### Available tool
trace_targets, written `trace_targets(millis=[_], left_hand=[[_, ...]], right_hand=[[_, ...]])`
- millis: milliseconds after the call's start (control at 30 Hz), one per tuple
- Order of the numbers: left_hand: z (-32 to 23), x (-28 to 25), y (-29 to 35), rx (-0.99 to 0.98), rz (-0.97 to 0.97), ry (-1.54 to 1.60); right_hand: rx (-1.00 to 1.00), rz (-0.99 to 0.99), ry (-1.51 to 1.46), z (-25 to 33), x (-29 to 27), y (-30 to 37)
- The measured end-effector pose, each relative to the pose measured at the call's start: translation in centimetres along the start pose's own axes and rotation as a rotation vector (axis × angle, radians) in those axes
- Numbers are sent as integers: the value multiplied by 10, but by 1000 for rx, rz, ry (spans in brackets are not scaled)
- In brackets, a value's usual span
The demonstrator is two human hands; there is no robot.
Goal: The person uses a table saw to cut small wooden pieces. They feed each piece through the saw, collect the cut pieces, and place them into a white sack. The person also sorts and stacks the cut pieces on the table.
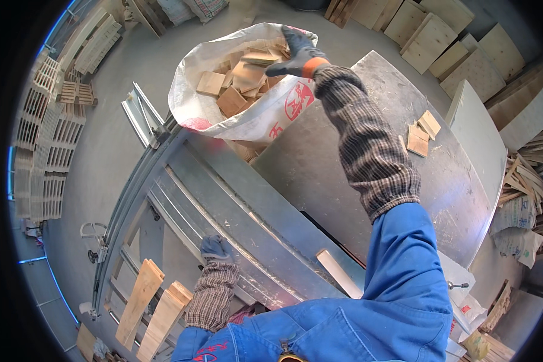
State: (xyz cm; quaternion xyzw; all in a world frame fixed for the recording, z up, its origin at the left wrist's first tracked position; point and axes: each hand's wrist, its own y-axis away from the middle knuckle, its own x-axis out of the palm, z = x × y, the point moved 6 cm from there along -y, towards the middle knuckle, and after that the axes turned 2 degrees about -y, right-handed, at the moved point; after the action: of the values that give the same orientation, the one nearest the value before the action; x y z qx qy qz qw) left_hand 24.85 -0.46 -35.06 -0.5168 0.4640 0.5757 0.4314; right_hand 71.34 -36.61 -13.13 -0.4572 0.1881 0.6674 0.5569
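Note:
My right hand [298, 53], in a dark grey glove with an orange cuff, reaches over the far rim of a white woven sack [271, 117]. Its thumb and fingers are apart, and nothing is gripped between them. Wood offcuts [232, 99] fill the sack; one small wood block [260, 58] beside my fingertips looks slightly blurred. My left hand [216, 248], gloved in grey, rests on the metal sliding table [235, 211] of a saw. Its fingers look curled, and whatever is inside them, if anything, is hidden.
Two small wood pieces [423, 134] lie on the grey table top [392, 102] to the right. A pale wood strip [339, 274] lies near my body. Long boards [140, 301] lean at lower left. Pallets [51, 133] stand far left, and plywood panels [458, 48] at the back right.

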Motion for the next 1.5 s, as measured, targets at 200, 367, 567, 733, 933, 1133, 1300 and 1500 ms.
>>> trace_targets(millis=[200,367,567,733,933,1133,1300,1500], left_hand=[[6,13,6,-42,16,-21],[2,20,-4,-112,273,-72],[9,23,-2,-56,111,-15],[55,67,3,-355,49,351],[8,5,2,-323,19,386],[-8,-12,4,-88,21,50],[7,14,-5,-377,275,227],[22,31,20,16,-245,-125]], right_hand=[[422,-20,244,-136,-66,116],[751,248,307,-232,-117,280],[744,417,569,-225,-116,339],[1062,133,448,-243,-148,342],[1168,97,469,-258,-135,342],[1102,-23,438,-274,-180,314],[1322,-200,437,-320,-194,302],[1347,-279,612,-307,-174,301]])
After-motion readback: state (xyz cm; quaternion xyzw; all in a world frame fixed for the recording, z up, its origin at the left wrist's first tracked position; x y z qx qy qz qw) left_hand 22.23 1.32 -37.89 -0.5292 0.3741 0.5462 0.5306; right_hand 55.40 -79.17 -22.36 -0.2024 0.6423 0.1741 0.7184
